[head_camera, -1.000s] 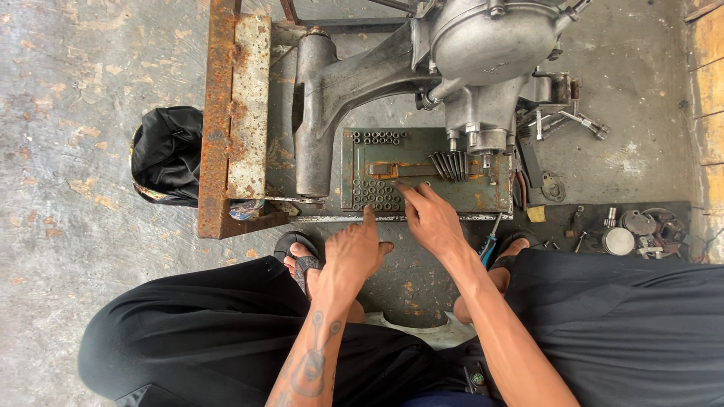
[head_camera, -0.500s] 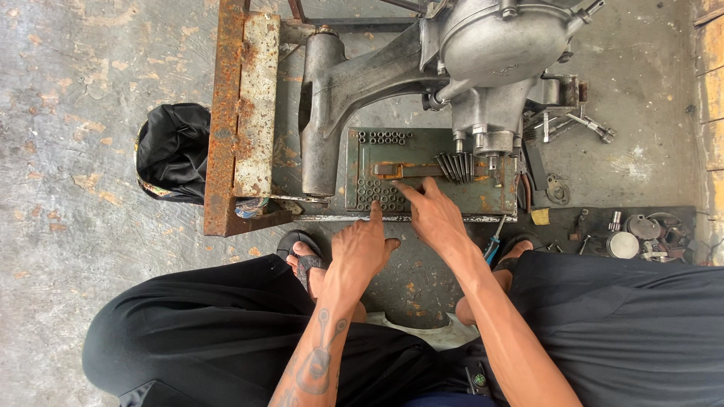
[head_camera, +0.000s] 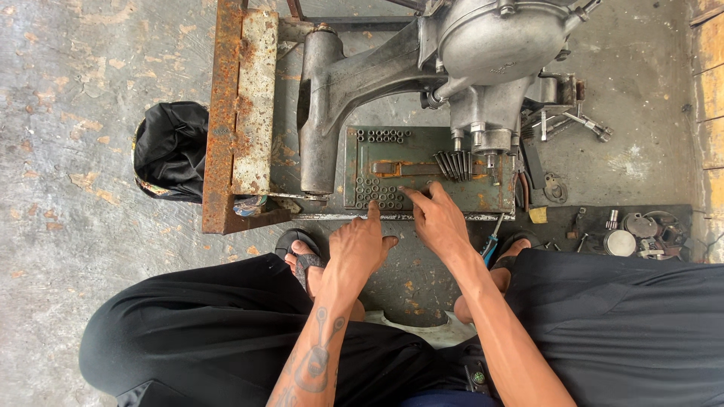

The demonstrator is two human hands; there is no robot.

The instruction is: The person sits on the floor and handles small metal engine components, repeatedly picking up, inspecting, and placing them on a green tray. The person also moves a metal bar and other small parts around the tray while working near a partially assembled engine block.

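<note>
Both hands, the left hand (head_camera: pixel 360 245) and right hand (head_camera: pixel 437 218), reach fingertips into the green socket tray (head_camera: pixel 362 162) beneath the grey engine casing (head_camera: pixel 483 53).

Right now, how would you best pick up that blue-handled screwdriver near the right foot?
Probably by its blue handle, coming from above on the side towards the right hand. The screwdriver leans with its thin shaft pointing up to the green socket tray, and the handle is the thickest part showing, though its lower end is hidden by the right foot.

Engine casing (head_camera: pixel 483 45), top centre: cast metal, dull grey, smooth. Socket tray (head_camera: pixel 362 162), centre: painted green metal, worn and rust-spotted. Steel frame (head_camera: pixel 226 113), upper left: heavily rusted, rough. Black bag (head_camera: pixel 172 149), left: soft cloth, slight sheen. Floor (head_camera: pixel 75 75): stained, rough concrete.
</note>
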